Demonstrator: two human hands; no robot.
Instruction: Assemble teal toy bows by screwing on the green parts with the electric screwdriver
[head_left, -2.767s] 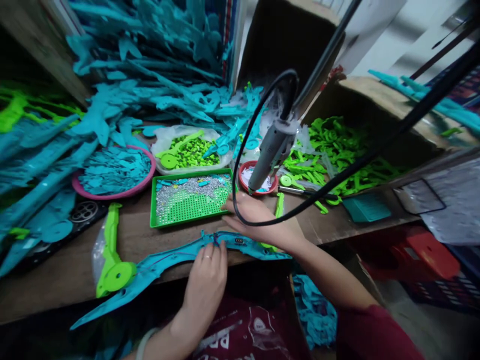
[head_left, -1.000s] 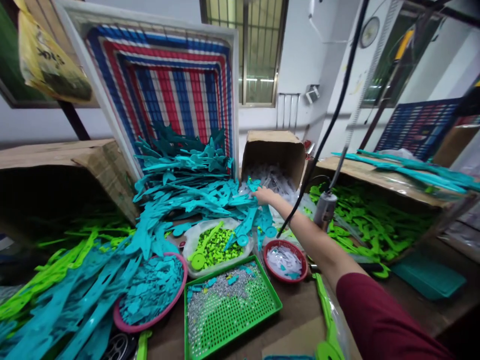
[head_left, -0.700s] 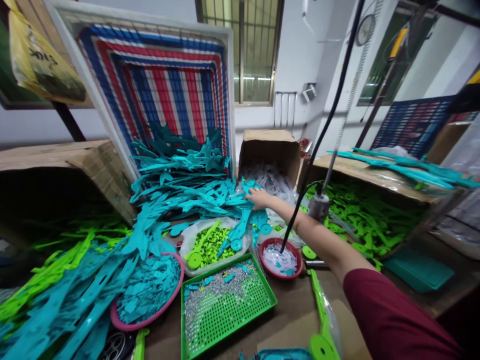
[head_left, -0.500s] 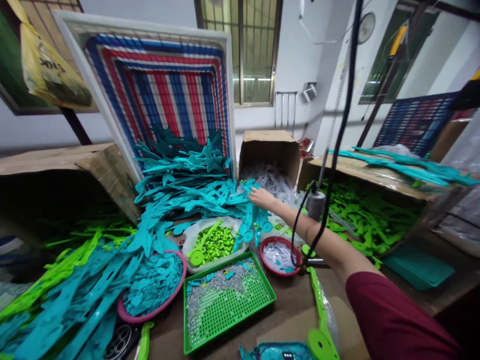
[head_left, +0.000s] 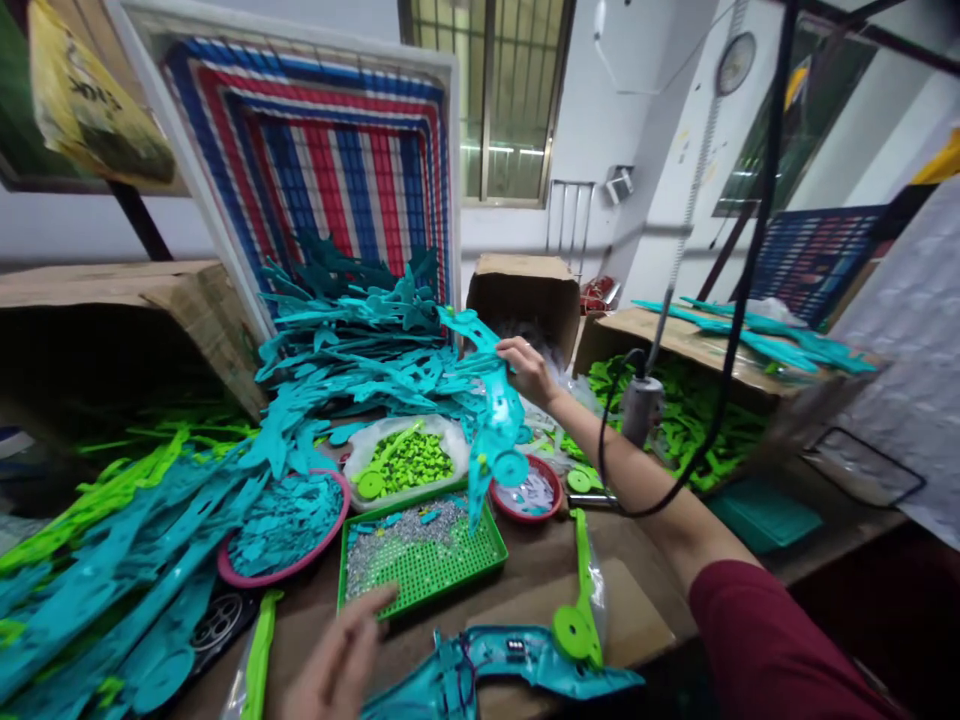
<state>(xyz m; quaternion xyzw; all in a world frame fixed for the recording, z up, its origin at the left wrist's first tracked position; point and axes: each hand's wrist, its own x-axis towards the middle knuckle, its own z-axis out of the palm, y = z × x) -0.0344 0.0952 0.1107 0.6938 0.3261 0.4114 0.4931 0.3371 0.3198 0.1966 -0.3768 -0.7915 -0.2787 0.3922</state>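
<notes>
My right hand [head_left: 527,370] is closed on a teal plastic shell [head_left: 501,405], pinching its upper part. The shell hangs down with a round disc at its lower end, above the corner of a green perforated tray [head_left: 420,580] of small metal screws. My left hand [head_left: 341,655], blurred, is in the lower foreground with its fingers stretched out and holds nothing. To its right lies another teal shell [head_left: 525,655] with dark wires inside and a lime-green part with a disc [head_left: 574,632] on it.
A large pile of teal parts [head_left: 360,350] spills from a striped-lined crate [head_left: 457,150]. Around the tray stand a pink basin [head_left: 341,515], a bag of lime-green pieces [head_left: 457,440] and a red basket [head_left: 556,500]. An electric screwdriver [head_left: 642,410] hangs near my right forearm with a looping black cable.
My right hand has lifted a teal shell from the back of the table and drawn it toward me. My left hand has entered from below. The view has shifted slightly.
</notes>
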